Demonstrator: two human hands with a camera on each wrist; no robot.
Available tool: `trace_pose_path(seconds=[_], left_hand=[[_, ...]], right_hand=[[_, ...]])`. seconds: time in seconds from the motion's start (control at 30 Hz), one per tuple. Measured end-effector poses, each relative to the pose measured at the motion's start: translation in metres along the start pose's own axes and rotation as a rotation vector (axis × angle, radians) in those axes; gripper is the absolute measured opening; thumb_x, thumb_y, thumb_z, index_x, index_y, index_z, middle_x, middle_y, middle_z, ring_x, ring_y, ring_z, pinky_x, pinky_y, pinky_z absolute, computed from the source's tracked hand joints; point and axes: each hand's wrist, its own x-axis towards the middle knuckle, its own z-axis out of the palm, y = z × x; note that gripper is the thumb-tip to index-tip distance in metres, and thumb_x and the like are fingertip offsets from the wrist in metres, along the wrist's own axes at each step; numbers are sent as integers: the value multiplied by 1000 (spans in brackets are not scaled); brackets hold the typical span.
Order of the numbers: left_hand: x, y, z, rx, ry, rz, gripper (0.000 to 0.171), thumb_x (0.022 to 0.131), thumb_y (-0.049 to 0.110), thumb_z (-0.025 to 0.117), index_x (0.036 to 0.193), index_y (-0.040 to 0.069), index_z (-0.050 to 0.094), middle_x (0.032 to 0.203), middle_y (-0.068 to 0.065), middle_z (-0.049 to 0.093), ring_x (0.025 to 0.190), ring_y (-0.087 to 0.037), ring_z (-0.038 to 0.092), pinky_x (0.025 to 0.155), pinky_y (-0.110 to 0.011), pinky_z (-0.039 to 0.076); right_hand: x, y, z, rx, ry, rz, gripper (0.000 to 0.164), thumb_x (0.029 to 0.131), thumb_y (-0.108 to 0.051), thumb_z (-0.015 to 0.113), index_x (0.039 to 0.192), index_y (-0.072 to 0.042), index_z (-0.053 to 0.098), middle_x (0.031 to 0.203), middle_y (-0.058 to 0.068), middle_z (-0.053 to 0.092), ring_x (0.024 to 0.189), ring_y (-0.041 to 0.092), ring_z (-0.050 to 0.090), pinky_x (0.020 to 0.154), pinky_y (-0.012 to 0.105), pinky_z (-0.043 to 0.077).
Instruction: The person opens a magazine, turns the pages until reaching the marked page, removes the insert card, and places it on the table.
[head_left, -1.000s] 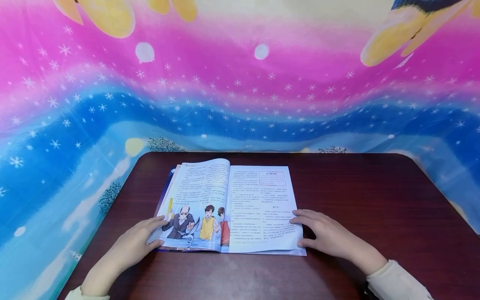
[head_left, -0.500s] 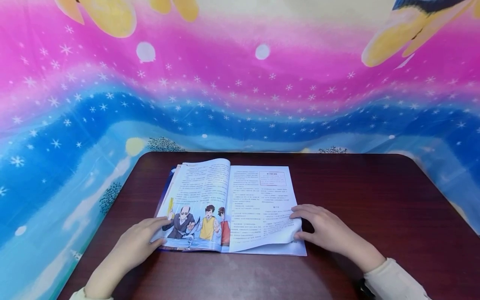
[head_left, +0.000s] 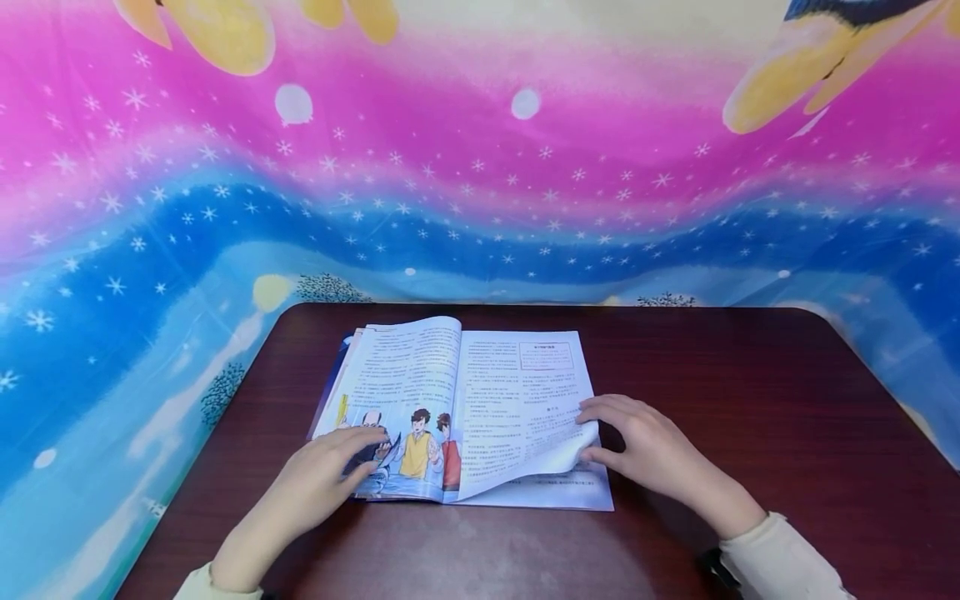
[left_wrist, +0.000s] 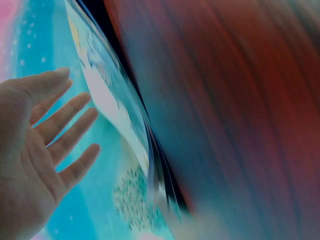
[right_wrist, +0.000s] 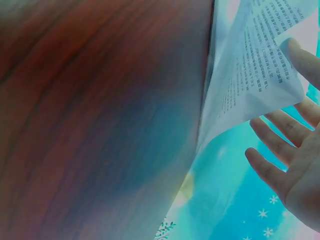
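Observation:
An open magazine (head_left: 495, 392) lies on the table, with text on both pages and a cartoon picture (head_left: 416, 446) low on the left one. My right hand (head_left: 648, 446) pinches the lower right corner of the right page (head_left: 551, 458), which curls up off the sheet below. In the right wrist view the thumb presses one face of that lifted page (right_wrist: 265, 70), with a finger behind it. My left hand (head_left: 318, 479) is over the lower left page, covering part of the picture. Its fingers are extended and hold nothing in the left wrist view, apart from the magazine's edge (left_wrist: 112, 95).
The dark reddish-brown table (head_left: 750, 375) has rounded far corners. Behind and beside it hangs a colourful cloth (head_left: 480, 167) with snowflakes in pink and blue.
My left hand has left the magazine's left edge and moved right over the picture. My right hand has lifted the right page's corner higher and drawn it slightly left.

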Motion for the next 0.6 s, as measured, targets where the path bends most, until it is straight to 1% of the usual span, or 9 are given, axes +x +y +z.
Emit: trace_pose_path(seconds=[0.17, 0.33, 0.47, 0.6], left_hand=[[10, 18, 6, -33, 37, 92, 32, 91, 23, 73, 123, 21, 70, 123, 4, 68, 118, -20, 61, 101, -47, 47], [21, 34, 10, -57, 70, 165, 33, 92, 23, 73, 124, 21, 68, 123, 4, 67, 116, -18, 61, 97, -47, 49], [31, 45, 10, -88, 73, 215, 34, 92, 23, 72, 126, 21, 67, 123, 4, 67, 116, -18, 61, 96, -47, 50], [41, 59, 9, -131, 53, 281, 33, 94, 24, 70, 126, 19, 67, 124, 4, 67, 115, -15, 61, 97, -44, 50]], right_hand=[[3, -3, -2, 3, 34, -7, 43, 77, -31, 87, 114, -14, 72, 124, 3, 65, 119, 23, 58, 96, 48, 49], [6, -9, -7, -18, 69, -25, 42, 75, -32, 88, 111, -15, 72, 123, 3, 66, 119, 25, 57, 98, 50, 47], [9, -14, -11, -37, 82, -29, 41, 74, -32, 88, 109, -15, 72, 122, 3, 66, 122, 27, 56, 100, 52, 44], [13, -20, -15, -46, 88, -32, 41, 74, -31, 89, 107, -15, 72, 122, 4, 66, 124, 27, 54, 103, 52, 42]])
